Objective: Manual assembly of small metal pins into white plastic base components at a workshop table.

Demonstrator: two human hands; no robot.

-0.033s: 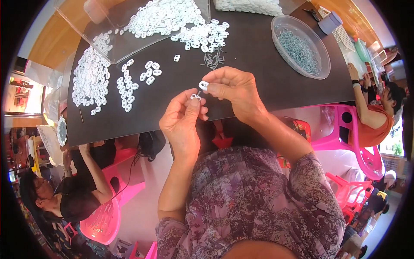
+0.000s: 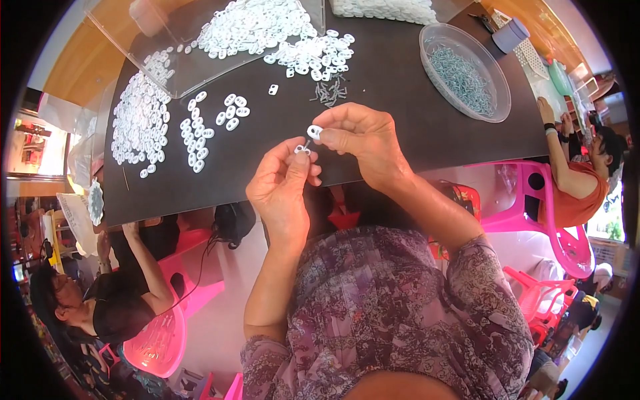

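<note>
Over the table's near edge, my left hand (image 2: 281, 191) pinches a small white plastic piece (image 2: 302, 150) between thumb and fingers. A short grey pin (image 2: 307, 142) sticks up from it. Just above and to the right, my right hand (image 2: 365, 141) grips a white oval two-holed plastic piece (image 2: 313, 132) by its edge. The two pieces are close together, with the pin between them; whether the pin touches the upper one I cannot tell. Beyond my right hand lies a small heap of grey pins (image 2: 329, 89), with a pile of loose white pieces (image 2: 312, 55) behind it.
White oval pieces (image 2: 141, 120) cover the table's left side, beside smaller groups (image 2: 196, 137). A clear tray (image 2: 193, 88) holds more at the back. A round clear tub (image 2: 501, 100) of pins stands right. Other people sit at both sides, near pink chairs (image 2: 527, 200).
</note>
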